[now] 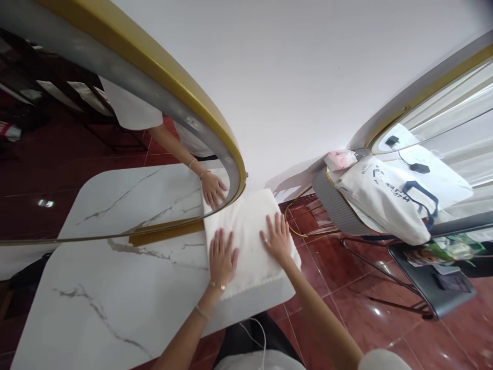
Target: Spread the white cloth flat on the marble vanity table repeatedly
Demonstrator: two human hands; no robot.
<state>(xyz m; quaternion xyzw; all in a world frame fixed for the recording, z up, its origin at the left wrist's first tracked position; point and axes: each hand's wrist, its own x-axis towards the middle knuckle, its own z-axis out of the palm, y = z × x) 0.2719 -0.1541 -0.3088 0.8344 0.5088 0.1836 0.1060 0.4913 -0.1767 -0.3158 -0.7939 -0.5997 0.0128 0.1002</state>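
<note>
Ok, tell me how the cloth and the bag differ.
The cloth lies flat on the table, under the left hand and right hand; the bag lies slumped on the ribbed stand, with neither hand on it.
The cloth looks plain; the bag carries dark lettering and a dark strap.
Both are whitish and look soft.

Left hand [223,257] flat on white cloth [248,236] | right hand [276,239] fingers spread, same cloth | marbled table [127,293] beneath | 2 gold-rimmed mirrors [188,82] against wall [288,77]
</note>
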